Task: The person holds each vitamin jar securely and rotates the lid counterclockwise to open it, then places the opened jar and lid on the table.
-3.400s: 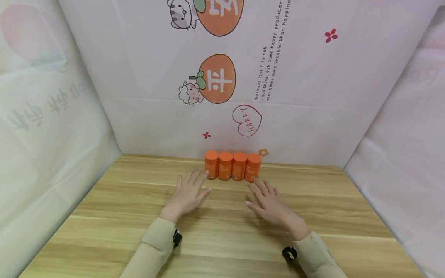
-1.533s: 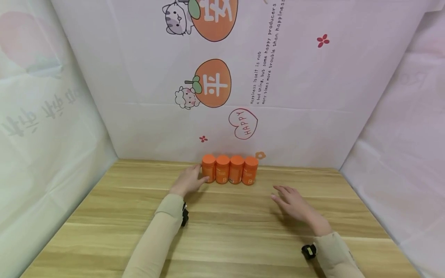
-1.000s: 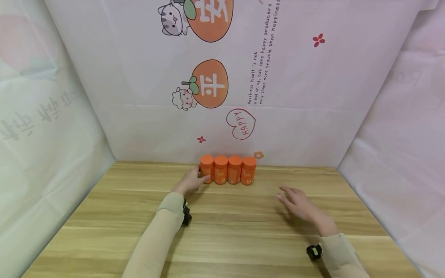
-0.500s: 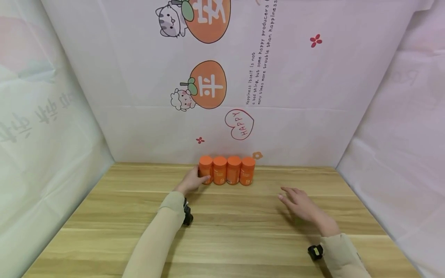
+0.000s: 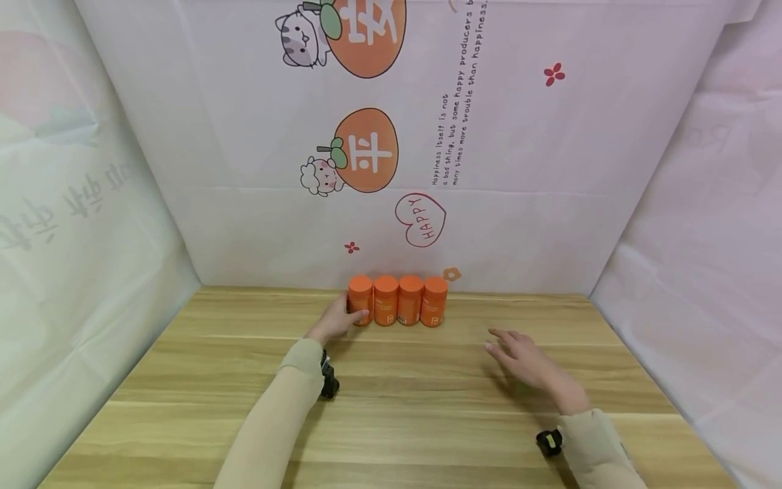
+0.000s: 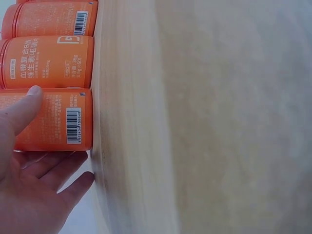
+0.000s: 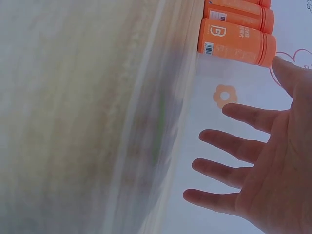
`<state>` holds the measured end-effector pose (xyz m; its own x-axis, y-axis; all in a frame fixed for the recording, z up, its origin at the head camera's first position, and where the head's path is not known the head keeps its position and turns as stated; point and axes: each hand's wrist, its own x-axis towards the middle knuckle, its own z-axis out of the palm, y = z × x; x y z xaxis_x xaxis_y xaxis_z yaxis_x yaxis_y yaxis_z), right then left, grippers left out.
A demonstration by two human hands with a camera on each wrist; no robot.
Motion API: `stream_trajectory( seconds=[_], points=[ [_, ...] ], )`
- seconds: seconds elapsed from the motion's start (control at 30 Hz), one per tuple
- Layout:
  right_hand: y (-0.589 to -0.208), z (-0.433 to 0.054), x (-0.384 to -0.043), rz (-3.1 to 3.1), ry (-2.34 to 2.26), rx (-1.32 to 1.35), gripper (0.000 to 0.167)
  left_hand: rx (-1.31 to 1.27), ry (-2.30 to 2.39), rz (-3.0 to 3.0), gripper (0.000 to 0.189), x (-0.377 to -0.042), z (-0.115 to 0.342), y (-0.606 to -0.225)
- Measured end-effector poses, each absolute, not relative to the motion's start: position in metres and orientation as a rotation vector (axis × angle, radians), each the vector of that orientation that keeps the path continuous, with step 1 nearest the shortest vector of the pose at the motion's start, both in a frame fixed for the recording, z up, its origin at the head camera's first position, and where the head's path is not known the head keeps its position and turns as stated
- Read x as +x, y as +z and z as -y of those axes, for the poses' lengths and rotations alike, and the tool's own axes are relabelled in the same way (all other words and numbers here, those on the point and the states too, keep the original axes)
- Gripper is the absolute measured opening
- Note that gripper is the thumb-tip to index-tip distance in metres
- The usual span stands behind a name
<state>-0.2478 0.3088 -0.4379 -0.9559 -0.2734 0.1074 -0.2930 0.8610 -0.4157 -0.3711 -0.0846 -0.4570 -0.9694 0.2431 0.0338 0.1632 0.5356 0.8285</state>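
Note:
Several orange vitamin bottles stand upright side by side at the back of the table, lids on. My left hand (image 5: 334,320) holds the leftmost vitamin bottle (image 5: 360,288), thumb across its front and fingers along its outer side. In the left wrist view that bottle's barcode label (image 6: 73,126) faces the camera. To its right come a second bottle (image 5: 385,299), a third bottle (image 5: 410,299) and the rightmost bottle (image 5: 435,300). My right hand (image 5: 527,360) hovers over the table, right of the row and apart from it. Its fingers are spread and hold nothing in the right wrist view.
A wood-grain table (image 5: 397,407) carries the bottles. Directly behind them rises a white printed backdrop (image 5: 275,231). White sheets hang along the left side (image 5: 122,272) and right side (image 5: 684,272). Each wrist wears a black camera.
My left hand has moved in from in front of the row and taken hold of the leftmost bottle. My right hand has drawn away to the right. Lately both hands are nearly still.

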Motion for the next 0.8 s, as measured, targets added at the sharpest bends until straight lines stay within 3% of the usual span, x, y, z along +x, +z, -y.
stream_trajectory(
  seconds=[0.8],
  points=[
    [-0.439,-0.299,-0.253,2.967,0.753,0.505,0.059,0.363,1.521,-2.702,0.062,-0.345,0.093,-0.443]
  ],
)
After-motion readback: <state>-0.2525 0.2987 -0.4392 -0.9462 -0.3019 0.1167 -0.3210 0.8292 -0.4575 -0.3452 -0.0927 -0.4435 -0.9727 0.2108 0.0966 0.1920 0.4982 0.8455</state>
